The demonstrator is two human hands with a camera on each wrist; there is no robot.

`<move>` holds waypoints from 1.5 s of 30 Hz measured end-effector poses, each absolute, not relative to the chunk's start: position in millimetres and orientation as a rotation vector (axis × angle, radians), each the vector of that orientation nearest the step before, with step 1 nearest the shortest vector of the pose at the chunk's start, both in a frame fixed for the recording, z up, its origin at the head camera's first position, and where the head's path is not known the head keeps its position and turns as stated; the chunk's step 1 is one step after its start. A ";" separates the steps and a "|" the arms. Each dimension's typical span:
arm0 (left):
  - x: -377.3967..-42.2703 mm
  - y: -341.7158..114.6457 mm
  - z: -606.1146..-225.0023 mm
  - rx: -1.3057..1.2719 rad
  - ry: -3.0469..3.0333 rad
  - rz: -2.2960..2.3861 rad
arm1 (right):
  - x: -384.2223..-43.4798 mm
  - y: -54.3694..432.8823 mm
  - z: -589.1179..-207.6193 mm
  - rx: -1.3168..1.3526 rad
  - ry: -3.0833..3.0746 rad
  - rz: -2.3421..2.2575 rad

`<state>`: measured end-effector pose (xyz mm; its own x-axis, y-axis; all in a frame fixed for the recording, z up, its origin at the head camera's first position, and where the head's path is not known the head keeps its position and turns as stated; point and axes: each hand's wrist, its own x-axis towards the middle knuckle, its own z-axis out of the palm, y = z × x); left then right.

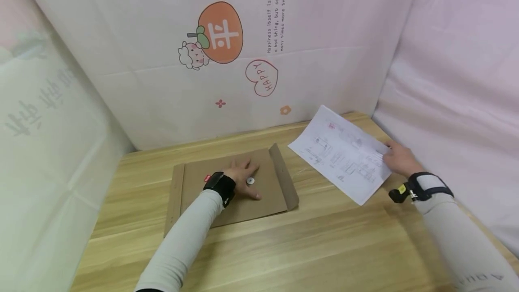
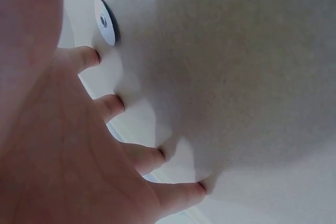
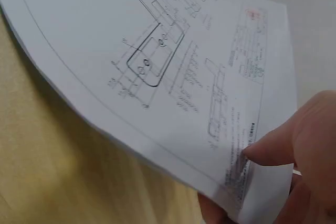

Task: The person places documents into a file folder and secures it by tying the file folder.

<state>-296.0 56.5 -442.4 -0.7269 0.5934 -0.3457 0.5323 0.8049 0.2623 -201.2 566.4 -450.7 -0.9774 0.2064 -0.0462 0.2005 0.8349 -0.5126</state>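
Note:
A brown kraft-paper document envelope (image 1: 259, 204) lies flat on the table, its flap (image 1: 284, 177) folded out on the right side. My left hand (image 1: 242, 179) rests on it with spread fingers, the fingertips pressing the paper beside a white round button (image 2: 105, 21). At the right, my right hand (image 1: 401, 159) pinches a stack of white paper sheets (image 1: 344, 154) by its right edge, thumb on top and fingers beneath. Line drawings and small print cover the top sheet (image 3: 157, 56). In the right wrist view the stack bends and is tilted above the wood surface.
The wooden table (image 1: 292, 247) runs back to a white printed cloth (image 1: 162, 102). More cloth hangs at the left (image 1: 52, 148) and right (image 1: 454, 102). A small red tag (image 1: 207, 178) shows on the envelope near the left wrist strap (image 1: 220, 186).

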 end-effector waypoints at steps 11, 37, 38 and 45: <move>-291.2 54.5 -439.2 0.852 2.580 0.197 | -190.9 544.5 -413.0 -0.199 -2.880 1.032; -306.8 44.2 -453.5 0.962 2.537 0.237 | -203.7 485.4 -416.1 0.036 -2.917 0.844; -308.0 43.9 -455.4 0.964 2.539 0.226 | -203.1 486.2 -415.5 0.041 -2.911 0.836; -315.4 43.3 -462.1 0.950 2.529 0.341 | -202.0 486.4 -416.0 0.070 -2.906 0.826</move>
<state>-315.4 43.3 -462.1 -0.6808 0.6711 -0.2935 0.5693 0.7369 0.3644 -202.0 486.4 -416.0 -0.9917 -0.0117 0.1278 -0.0772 0.8501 -0.5210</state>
